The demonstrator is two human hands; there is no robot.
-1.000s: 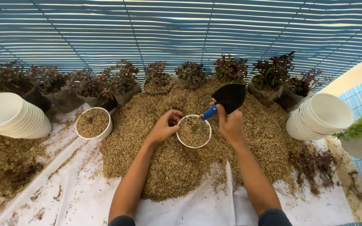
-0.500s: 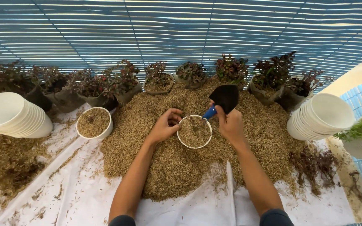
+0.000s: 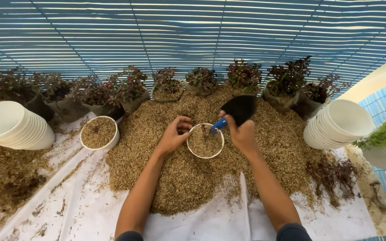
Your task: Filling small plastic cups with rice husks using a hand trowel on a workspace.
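A small white pot (image 3: 205,141) full of brown husk sits in the middle of a big husk pile (image 3: 188,178). My left hand (image 3: 174,135) grips the pot's left rim. My right hand (image 3: 242,133) holds a trowel (image 3: 235,111) by its blue handle, with the black blade raised just beyond the pot's far right rim.
A second filled white pot (image 3: 99,132) stands to the left. Stacks of empty white pots lie at far left (image 3: 12,126) and at right (image 3: 338,124). A row of red-leaved potted plants (image 3: 126,89) lines the back. White sheeting (image 3: 81,201) covers the ground; uprooted plants (image 3: 331,174) lie at right.
The trowel has swung slightly left and tilted down toward the pot. My left hand has stayed on the rim.
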